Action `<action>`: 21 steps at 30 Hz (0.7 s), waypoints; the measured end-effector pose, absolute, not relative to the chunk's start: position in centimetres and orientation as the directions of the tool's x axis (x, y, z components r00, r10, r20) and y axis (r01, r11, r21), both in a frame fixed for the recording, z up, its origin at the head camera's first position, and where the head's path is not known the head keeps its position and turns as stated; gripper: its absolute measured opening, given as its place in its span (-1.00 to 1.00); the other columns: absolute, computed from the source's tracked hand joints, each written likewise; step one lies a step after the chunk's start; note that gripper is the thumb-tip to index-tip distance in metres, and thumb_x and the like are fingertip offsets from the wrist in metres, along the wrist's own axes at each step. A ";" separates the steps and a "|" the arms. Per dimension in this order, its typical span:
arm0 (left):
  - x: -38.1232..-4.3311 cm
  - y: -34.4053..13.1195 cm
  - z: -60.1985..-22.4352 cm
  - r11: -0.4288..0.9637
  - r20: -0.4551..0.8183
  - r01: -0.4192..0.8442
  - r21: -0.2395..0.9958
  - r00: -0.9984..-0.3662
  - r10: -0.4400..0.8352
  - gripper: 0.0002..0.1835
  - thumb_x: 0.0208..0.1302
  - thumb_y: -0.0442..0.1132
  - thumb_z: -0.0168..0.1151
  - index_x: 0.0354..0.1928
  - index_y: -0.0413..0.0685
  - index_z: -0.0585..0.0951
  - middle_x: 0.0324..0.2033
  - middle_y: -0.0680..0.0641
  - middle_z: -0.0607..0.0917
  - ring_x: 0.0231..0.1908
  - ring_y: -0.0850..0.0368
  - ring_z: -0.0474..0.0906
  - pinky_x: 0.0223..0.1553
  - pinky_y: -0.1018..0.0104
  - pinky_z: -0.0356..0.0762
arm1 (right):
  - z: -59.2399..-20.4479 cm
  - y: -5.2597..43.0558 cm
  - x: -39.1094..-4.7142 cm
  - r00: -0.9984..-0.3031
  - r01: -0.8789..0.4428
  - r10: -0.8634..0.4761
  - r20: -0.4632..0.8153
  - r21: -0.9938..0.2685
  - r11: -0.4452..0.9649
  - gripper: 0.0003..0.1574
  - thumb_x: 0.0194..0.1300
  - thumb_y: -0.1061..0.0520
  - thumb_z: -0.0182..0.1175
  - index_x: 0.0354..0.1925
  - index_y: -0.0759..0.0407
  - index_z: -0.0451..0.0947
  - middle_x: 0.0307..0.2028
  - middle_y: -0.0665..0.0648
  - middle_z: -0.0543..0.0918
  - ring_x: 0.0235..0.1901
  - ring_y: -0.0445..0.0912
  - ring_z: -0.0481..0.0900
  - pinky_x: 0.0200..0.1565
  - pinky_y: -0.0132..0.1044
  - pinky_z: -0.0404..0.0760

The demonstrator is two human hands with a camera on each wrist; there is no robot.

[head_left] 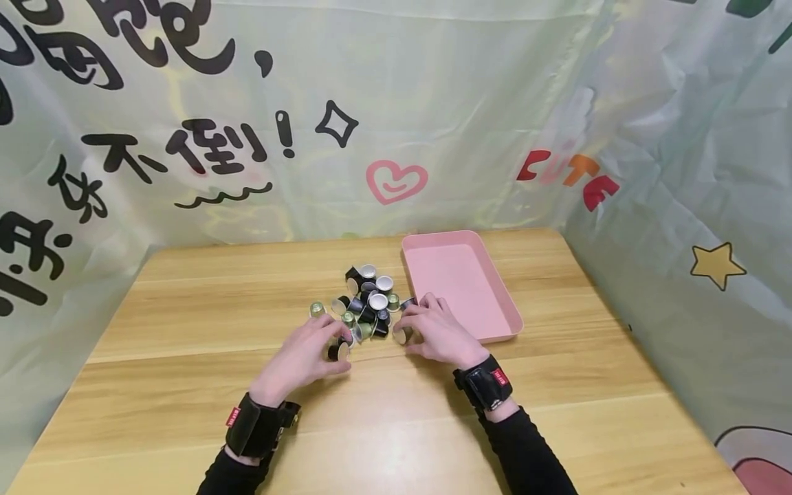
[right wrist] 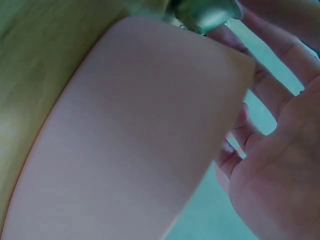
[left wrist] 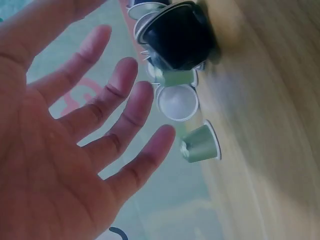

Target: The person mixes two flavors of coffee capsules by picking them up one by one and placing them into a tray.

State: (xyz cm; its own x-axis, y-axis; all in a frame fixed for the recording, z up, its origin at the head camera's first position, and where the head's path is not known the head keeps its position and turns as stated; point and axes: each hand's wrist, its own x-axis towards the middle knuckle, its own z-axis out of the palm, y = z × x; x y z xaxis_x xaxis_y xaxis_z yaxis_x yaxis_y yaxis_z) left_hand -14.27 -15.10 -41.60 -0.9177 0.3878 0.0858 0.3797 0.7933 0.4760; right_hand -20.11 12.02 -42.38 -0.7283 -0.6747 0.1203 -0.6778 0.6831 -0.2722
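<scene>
A pile of small coffee capsules (head_left: 378, 301), black, green and blue-grey with pale lids, lies on the wooden table. My left hand (head_left: 303, 354) is at its near left side, fingers spread around a black capsule (head_left: 337, 350). The left wrist view shows this palm (left wrist: 65, 160) with fingers apart, a black capsule (left wrist: 177, 37) beyond them and a green capsule (left wrist: 201, 143) by the little finger. At the pile's right, my right hand (head_left: 436, 333) reaches over a greenish capsule (head_left: 403, 335), thumb and fingers on either side. That green capsule (right wrist: 217, 15) appears near the fingertips in the right wrist view.
A shallow pink tray (head_left: 458, 282) stands just right of the pile, close beside the right hand; its wall (right wrist: 135, 125) fills much of the right wrist view. A printed cloth (head_left: 470, 103) hangs behind the table (head_left: 216, 295) and along its right side.
</scene>
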 end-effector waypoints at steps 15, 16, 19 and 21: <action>-14.3 -15.6 -43.0 0.764 0.086 0.440 0.472 -0.885 0.457 -0.62 0.00 -0.46 0.48 -0.15 0.08 0.68 -0.07 0.02 0.58 -0.21 0.16 0.49 -0.14 0.27 0.58 | -43.2 11.1 -20.1 -0.741 -0.671 -0.651 0.166 -0.231 0.705 -0.71 0.07 0.15 0.48 -0.18 -0.10 0.77 -0.19 -0.09 0.76 -0.17 -0.07 0.38 0.01 -0.10 0.36; -14.3 -15.7 -43.0 0.765 0.079 0.434 0.476 -0.887 0.455 -0.62 0.00 -0.47 0.47 -0.14 0.08 0.68 -0.07 0.02 0.58 -0.22 0.17 0.49 -0.15 0.28 0.58 | -43.1 11.2 -20.1 -0.745 -0.665 -0.641 0.184 -0.260 0.700 -0.73 0.12 0.14 0.45 -0.16 -0.07 0.76 -0.19 -0.07 0.76 -0.17 -0.08 0.40 0.01 -0.09 0.37; -14.4 -15.8 -43.0 0.764 0.065 0.427 0.484 -0.888 0.455 -0.62 0.02 -0.46 0.46 -0.12 0.07 0.69 -0.05 0.02 0.58 -0.21 0.16 0.48 -0.13 0.27 0.57 | -42.8 11.6 -20.3 -0.762 -0.646 -0.592 0.261 -0.347 0.680 -0.78 0.28 0.14 0.33 -0.08 0.05 0.69 -0.21 0.00 0.74 -0.18 -0.07 0.49 0.01 -0.07 0.46; -14.4 -15.8 -42.9 0.763 0.058 0.428 0.484 -0.886 0.460 -0.63 0.04 -0.45 0.46 -0.11 0.06 0.70 -0.05 0.01 0.58 -0.20 0.15 0.48 -0.15 0.28 0.56 | -42.6 12.0 -20.6 -0.780 -0.625 -0.539 0.317 -0.396 0.673 -0.81 0.38 0.14 0.24 -0.05 0.11 0.64 -0.25 0.03 0.73 -0.24 -0.08 0.55 -0.05 -0.11 0.54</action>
State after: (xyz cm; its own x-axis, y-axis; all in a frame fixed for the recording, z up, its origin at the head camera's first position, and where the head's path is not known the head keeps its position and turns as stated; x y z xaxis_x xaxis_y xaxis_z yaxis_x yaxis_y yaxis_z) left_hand -14.40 -15.82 -42.92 -0.8859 0.4601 0.0584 0.4282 0.7630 0.4843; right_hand -20.57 12.02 -42.61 -0.7803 -0.5388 0.3174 -0.6254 0.6725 -0.3957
